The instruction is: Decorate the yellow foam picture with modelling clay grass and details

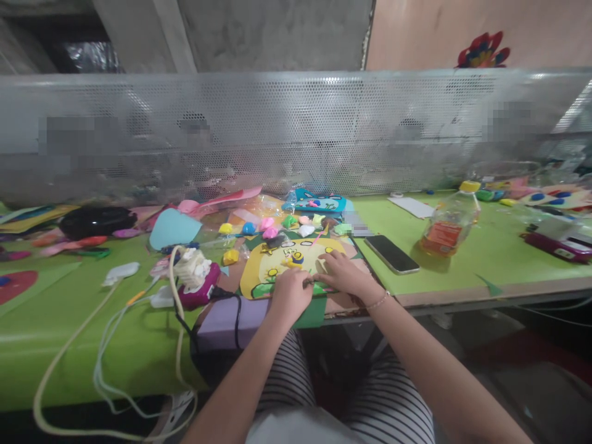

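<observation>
In front of me lies a yellow picture board (259,271) with a green lower edge and a small yellow-and-blue figure (293,258) near its middle. My left hand (292,295) rests at the board's lower edge, fingers curled in; a small dark bit shows at the fingertips, too unclear to name. Beside it my right hand (345,274) lies over the board's right part with its fingers spread, thumb close to the left fingertips. Behind the board sit several soft coloured lumps, among them a pink lump (269,232), a blue lump (248,229) and a white lump (306,230).
A phone (392,253) lies right of the board, with a yellow-capped bottle (446,231) beyond it. On the left are a purple power strip (198,290), looping cables (99,345) and a light-blue paper piece (174,229). A perforated metal screen (296,135) closes off the back.
</observation>
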Motion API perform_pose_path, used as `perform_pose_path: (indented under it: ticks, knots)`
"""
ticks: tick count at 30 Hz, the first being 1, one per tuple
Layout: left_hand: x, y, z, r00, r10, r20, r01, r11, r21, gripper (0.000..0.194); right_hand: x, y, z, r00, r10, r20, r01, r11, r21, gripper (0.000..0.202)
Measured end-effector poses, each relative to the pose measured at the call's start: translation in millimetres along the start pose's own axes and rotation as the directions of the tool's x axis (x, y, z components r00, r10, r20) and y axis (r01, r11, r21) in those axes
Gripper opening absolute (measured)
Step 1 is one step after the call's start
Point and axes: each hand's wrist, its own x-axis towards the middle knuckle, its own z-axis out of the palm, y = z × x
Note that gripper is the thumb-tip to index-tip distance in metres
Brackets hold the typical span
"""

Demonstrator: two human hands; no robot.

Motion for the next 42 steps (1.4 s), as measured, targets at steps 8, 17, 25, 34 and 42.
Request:
perform_pose_path:
  ticks: [8,17,25,34,42]
  knots:
    - [0.6,-1.7,1.1,0.999,-0.021,-0.027,0.021,0.999,0.026,0.008,1.1,-4.1,-1.0,0.999,0.03,0.012,-0.03,0.999,-0.017,0.048]
    - [-0.9,0.0,-1.1,0.999,-0.029,-0.021,0.031,0.998,0.051,0.009,1.6,-4.2,2.8,0.999,0.046,0.015,-0.046,0.999,-0.007,0.049]
    - [-2.5,-2.6,-4.8,1.0,0.007,-0.005,-0.007,0.999,0.033,0.01,3.9,1.0,4.7,0.992,0.122,0.013,-0.123,0.987,0.101,0.046]
    - [-1.6,-2.7,-2.7,1.0,0.014,-0.009,-0.014,1.0,0.005,0.009,5.6,-3.2,4.6,0.982,0.171,0.08,-0.182,0.969,0.17,0.06]
    - [-1.5,-3.8,-2.9,1.0,0.003,-0.009,-0.003,0.999,-0.048,0.009,5.5,-1.7,8.0,0.984,0.163,0.078,-0.176,0.961,0.215,0.06]
